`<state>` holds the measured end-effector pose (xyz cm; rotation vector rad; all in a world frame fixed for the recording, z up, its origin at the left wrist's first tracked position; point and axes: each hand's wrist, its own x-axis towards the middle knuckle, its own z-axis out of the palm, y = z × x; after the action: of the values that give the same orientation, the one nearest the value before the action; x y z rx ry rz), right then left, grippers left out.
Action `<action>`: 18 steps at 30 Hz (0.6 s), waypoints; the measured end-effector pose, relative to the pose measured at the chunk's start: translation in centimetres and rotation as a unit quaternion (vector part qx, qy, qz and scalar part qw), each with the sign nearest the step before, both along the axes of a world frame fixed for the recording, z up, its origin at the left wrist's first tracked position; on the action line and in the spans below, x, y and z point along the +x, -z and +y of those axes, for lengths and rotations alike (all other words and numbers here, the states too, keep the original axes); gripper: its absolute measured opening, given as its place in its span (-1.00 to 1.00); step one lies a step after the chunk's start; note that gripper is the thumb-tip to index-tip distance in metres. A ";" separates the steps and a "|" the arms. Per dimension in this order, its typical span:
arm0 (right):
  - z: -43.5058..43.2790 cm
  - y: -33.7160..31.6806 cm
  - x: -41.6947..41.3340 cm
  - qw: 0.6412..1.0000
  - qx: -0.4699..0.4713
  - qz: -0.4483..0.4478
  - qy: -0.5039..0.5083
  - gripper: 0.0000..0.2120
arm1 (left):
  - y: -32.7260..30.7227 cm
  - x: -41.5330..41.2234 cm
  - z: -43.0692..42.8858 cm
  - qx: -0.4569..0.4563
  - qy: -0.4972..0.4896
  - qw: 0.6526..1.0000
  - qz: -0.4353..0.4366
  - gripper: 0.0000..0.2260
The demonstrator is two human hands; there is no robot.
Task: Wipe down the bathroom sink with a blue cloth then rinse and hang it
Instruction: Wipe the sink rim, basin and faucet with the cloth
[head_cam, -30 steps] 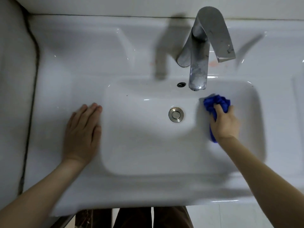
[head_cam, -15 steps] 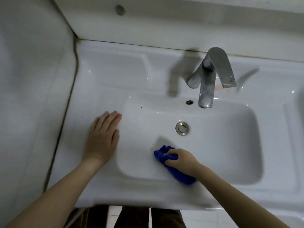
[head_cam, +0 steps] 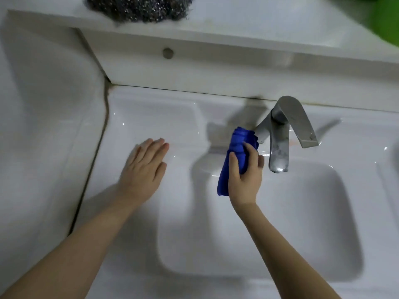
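At 12 o'clock of sink [head_cam: 323,223], just 9 o'clock of tap [head_cam: 279,152]: grips bunched cloth [head_cam: 238,145] in curled right hand [head_cam: 245,182], likely to scrub the tap base. Rests left hand [head_cam: 142,169] flat, uncurled, on surface [head_cam: 151,113] at 9 o'clock, probably bracing.

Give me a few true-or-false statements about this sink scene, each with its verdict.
1. The right hand grips the blue cloth. True.
2. The cloth is up beside the faucet, to its left. True.
3. The left hand holds the faucet. False: it lies flat on the rim of the sink.
4. The steel scourer lies in the sink. False: it sits on the ledge above it.
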<state>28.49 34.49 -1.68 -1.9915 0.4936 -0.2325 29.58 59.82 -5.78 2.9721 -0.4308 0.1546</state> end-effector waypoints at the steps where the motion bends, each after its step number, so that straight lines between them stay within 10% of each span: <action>1: 0.3 1.2 1.1 0.999 -0.047 -0.006 0.027 -0.63 | 0.4 0.2 0.2 -0.001 0.003 1.000 -0.011 -0.58; 5: 2.2 5.8 3.7 0.984 -0.130 0.022 0.120 -0.56 | 0.7 -0.1 0.0 0.004 0.003 1.000 -0.029 -0.57; 10: 10.1 8.1 2.4 0.975 0.115 0.012 0.192 -0.63 | 0.5 -0.2 0.1 0.026 0.000 1.000 0.001 -0.55; 18: 13.0 5.6 1.9 0.947 0.258 -0.043 0.185 -0.80 | 0.1 -0.2 -0.1 0.036 -0.007 0.999 0.025 -0.52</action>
<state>30.43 47.44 -7.29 -1.3638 0.7830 -0.3775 29.37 59.70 -5.89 3.0429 -0.4185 0.0676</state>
